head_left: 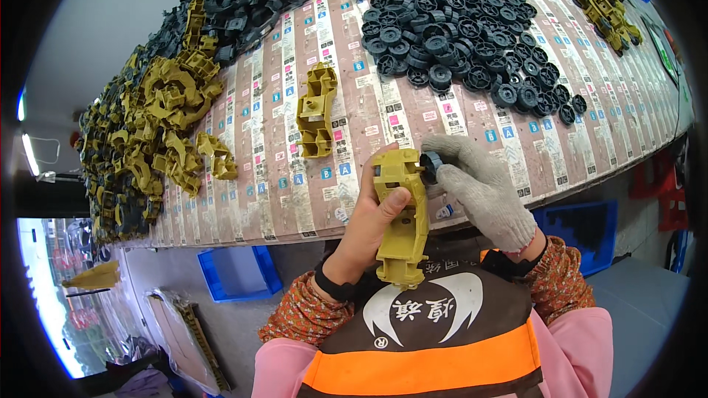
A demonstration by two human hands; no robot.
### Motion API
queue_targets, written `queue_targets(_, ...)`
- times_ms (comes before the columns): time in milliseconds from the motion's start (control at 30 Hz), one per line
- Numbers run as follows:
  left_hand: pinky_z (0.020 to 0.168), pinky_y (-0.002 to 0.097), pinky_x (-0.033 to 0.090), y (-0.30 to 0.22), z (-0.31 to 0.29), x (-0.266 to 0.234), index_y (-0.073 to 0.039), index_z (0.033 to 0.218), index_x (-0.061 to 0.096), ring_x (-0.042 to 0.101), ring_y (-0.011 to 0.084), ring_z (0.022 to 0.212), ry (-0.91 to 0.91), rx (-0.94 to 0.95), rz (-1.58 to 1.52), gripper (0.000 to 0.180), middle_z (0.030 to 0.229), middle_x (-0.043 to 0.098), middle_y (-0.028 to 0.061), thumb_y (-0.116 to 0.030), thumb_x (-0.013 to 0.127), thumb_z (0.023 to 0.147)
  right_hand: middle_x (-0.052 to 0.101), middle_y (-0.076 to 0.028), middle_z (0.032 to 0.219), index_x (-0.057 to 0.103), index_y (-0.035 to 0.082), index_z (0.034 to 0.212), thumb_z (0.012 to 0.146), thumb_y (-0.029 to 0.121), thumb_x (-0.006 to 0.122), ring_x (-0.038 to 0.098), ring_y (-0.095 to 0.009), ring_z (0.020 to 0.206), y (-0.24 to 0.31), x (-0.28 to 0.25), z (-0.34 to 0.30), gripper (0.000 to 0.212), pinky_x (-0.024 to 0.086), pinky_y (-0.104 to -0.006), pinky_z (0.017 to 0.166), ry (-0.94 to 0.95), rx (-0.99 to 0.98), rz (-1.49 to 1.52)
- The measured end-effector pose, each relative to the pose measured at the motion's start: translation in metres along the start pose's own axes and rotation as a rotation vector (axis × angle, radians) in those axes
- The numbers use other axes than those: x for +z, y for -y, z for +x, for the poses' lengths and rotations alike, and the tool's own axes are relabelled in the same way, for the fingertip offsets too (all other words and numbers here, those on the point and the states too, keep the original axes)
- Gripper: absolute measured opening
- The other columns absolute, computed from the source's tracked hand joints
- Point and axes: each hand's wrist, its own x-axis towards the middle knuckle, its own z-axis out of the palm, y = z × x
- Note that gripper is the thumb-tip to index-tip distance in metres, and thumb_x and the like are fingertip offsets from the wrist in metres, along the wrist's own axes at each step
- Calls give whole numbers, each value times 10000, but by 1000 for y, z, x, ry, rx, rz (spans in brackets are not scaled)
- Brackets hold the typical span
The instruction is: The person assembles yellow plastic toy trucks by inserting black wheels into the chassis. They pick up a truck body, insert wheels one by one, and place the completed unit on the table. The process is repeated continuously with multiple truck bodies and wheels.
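Observation:
My bare left hand point(374, 225) is wrapped round a yellow plastic toy vehicle chassis point(402, 239), held upright over the table's near edge. In a grey-white knitted glove, my right hand point(483, 188) pinches a small black toy wheel point(430, 166) against the upper right side of that chassis. Whether the wheel is seated on an axle is hidden by the fingers. A second yellow chassis point(317, 110) lies on the table beyond my left hand. Past my right hand spreads a big heap of black toy wheels point(457, 29).
Yellow vehicle parts point(169, 103) are piled at the left, with dark plastic parts point(236, 0) heaped behind. More yellow chassis point(601, 4) lie at the far right. The table point(258, 155) has a printed covering. Below its edge stand blue crates point(240, 273) point(582, 228).

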Motion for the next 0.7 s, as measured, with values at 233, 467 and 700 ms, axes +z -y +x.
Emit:
queue_targets(233,1034,360,539,3,-1,3,-172,1626,284,577,182,1240,0,34,69,800,1404,545,74,-334,773,1013,658,-124,1307,557,-39,1435,1065,93,596,662,-174,1154,-12,-5,0,395,583,-332,991,-23,24,52)
queue_targets(467,1014,360,554,-1,-3,8,-187,1631,271,577,181,1230,22,39,69,807,1396,542,73,-331,771,1015,677,-85,1236,583,-16,1411,1068,93,598,680,-141,1080,-14,-6,-2,360,577,-305,951,-23,-1,-3)
queue_targets(700,1047,357,530,3,-1,8,-182,1620,269,570,180,1243,-4,52,76,786,1409,533,79,-286,765,1020,710,-93,1222,628,8,1413,1062,91,608,688,-134,1071,-16,-3,-5,361,574,-296,920,-93,-35,-223)
